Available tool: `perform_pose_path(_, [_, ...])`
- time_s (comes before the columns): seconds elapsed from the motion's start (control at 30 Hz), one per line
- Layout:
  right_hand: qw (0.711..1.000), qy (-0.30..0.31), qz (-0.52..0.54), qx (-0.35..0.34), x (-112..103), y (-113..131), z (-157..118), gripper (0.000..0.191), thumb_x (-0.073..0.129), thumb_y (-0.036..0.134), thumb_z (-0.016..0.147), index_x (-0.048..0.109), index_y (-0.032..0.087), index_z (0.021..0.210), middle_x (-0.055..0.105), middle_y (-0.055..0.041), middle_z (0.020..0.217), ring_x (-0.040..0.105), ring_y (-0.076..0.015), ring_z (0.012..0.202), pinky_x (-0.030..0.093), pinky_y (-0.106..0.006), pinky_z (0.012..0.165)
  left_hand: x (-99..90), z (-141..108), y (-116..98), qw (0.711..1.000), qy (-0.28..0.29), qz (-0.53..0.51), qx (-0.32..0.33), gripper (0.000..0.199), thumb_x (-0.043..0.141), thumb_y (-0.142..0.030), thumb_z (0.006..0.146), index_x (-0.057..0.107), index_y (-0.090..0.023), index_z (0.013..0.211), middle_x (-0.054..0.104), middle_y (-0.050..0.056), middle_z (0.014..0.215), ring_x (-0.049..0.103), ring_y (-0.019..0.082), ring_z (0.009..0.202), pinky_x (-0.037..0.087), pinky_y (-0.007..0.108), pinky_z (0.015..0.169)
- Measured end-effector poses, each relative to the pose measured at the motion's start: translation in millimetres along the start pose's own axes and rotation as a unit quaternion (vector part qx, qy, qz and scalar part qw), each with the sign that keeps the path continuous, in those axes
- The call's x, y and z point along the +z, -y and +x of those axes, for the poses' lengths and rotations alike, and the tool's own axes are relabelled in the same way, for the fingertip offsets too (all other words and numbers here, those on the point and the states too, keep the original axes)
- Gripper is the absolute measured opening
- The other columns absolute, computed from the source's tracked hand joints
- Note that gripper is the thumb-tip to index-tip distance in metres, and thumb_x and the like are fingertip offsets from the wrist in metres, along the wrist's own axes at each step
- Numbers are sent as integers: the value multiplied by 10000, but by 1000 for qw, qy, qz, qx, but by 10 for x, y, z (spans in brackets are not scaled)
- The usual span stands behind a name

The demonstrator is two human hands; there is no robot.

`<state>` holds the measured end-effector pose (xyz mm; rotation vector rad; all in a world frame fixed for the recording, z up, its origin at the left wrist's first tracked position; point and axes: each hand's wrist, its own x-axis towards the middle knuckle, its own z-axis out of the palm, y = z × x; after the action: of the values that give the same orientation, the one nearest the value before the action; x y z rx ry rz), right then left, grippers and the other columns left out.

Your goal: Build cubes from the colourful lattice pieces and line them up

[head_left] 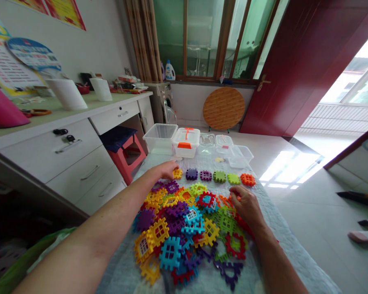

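Observation:
My left hand (169, 170) has its fingers on a yellow block (177, 174) at the left end of a row. To the right in that row lie a dark purple block (191, 174), a purple block (206, 175), a green block (219, 177), a lime block (234, 179) and an orange block (248, 179). A mixed heap of colourful interlocking pieces (171, 253) covers the cloth nearer me. My right hand (243, 201) is over the heap's right edge, fingers curled; whether anything is between them is too small to tell.
Clear plastic boxes (161, 138) stand along the table's far end, one with a white lid and orange latches (186, 143). A red stool (127, 155) and a white desk (64, 151) are at the left. A round wooden board (223, 108) leans on the back wall.

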<state>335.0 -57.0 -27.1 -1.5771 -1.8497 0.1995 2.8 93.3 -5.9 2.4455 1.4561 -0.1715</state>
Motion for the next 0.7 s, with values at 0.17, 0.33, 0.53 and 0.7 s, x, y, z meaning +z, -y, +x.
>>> perform_pose_path(0.17, [1000,7,-6,2,5,-20,-5,211,463,247,819,665,196,853,692,-51,844,626,-193,782,453,-308,754,-6,-13,-11,1000,-9,3,-10,656,700,-189,540,571,-161,1182,638,73,1129,616,228,964,474,260,825])
perform_pose_path(0.33, [1000,3,0,2,-12,-11,-1,215,463,258,820,665,197,859,692,-50,846,631,-195,788,455,-304,755,-86,-225,-7,997,-73,12,8,681,708,-205,615,523,-126,1266,569,136,1290,555,252,1152,411,268,981])
perform_pose_path(0.53, [1000,6,0,-8,-12,29,9,211,459,259,816,657,190,845,682,-57,822,622,-197,767,460,-313,742,-3,-627,-155,997,-65,32,-26,262,618,-370,764,674,-184,939,696,72,976,629,227,912,470,283,819])
perform_pose_path(0.7, [1000,4,2,-5,-6,47,6,219,450,260,815,656,191,847,676,-57,814,617,-195,752,460,-315,735,171,-737,-339,992,-61,76,-80,496,629,-610,705,677,-174,937,663,148,1053,585,321,1031,462,363,839])
